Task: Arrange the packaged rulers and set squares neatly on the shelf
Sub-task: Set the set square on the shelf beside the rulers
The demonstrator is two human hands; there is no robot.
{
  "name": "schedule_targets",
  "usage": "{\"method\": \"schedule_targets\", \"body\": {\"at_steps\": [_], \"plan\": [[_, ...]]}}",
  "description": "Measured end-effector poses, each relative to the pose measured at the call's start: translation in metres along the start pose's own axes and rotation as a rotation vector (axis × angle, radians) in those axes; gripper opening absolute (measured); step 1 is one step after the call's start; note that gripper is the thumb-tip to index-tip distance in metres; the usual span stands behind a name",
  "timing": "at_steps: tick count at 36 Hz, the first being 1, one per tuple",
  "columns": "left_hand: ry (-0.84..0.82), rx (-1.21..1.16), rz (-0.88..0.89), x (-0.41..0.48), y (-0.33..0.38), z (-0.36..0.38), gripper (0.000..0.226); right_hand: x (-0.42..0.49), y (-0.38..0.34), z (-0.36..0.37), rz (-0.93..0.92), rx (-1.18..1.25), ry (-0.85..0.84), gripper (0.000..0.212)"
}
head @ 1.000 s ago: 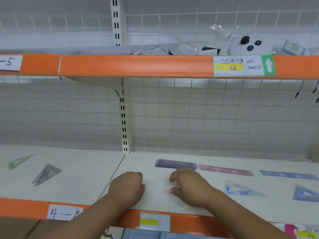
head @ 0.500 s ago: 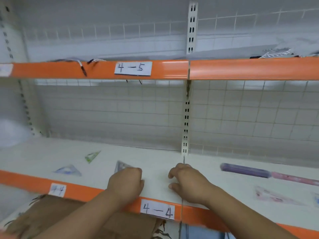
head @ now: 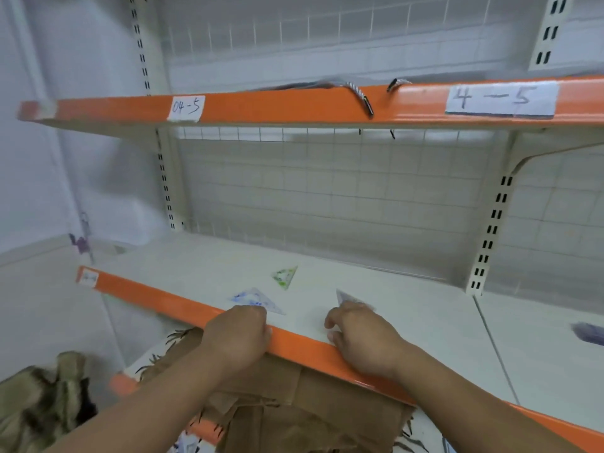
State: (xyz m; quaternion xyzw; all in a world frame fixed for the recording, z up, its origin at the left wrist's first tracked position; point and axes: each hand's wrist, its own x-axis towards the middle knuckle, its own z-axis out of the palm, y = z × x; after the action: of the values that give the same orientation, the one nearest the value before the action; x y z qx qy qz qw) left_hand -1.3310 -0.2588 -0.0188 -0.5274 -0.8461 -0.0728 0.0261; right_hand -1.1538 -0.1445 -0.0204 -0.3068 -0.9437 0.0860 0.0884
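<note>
Both hands rest curled on the front of the shelf (head: pixel 415 308). The left hand (head: pixel 238 335) is a closed fist on the orange lip, holding nothing that shows, its knuckles at the near edge of the blue set square (head: pixel 255 299). The right hand (head: pixel 362 338) sits further onto the shelf with its fingers bent under and its thumb out. It also holds nothing visible, and it hides the near part of the grey set square (head: pixel 345 296).

The blue set square lies flat. Its long edge runs left to right, slanting toward the front, and its sharp tip points right. Only the far tip of the grey one shows, and it aims at the back of the shelf. The green set square (head: pixel 285 276) lies alone behind and between the two hands, one corner pointing to the front. A blurred purple ruler (head: pixel 588 333) lies well apart at the right edge.

Half a second earlier the hands sat at the "4-4" label, with the left hand in front of the grey set square. They have since slid left in the same curled pose, and the right hand now covers it.
</note>
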Motion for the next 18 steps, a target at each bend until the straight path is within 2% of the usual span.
{"method": "schedule_targets", "body": {"at_steps": [6,10,18], "plan": [[-0.016,0.014,-0.049,0.022,-0.027,0.007,0.015,0.047,-0.010,0.017,-0.050,-0.014,-0.041,0.030],[-0.033,0.020,-0.086,0.040,-0.040,0.003,0.021,0.079,-0.013,0.023,-0.085,-0.012,-0.057,0.031],[-0.014,0.001,-0.194,0.077,-0.062,0.008,0.013,0.136,-0.021,0.035,-0.108,-0.023,-0.155,0.037]]}}
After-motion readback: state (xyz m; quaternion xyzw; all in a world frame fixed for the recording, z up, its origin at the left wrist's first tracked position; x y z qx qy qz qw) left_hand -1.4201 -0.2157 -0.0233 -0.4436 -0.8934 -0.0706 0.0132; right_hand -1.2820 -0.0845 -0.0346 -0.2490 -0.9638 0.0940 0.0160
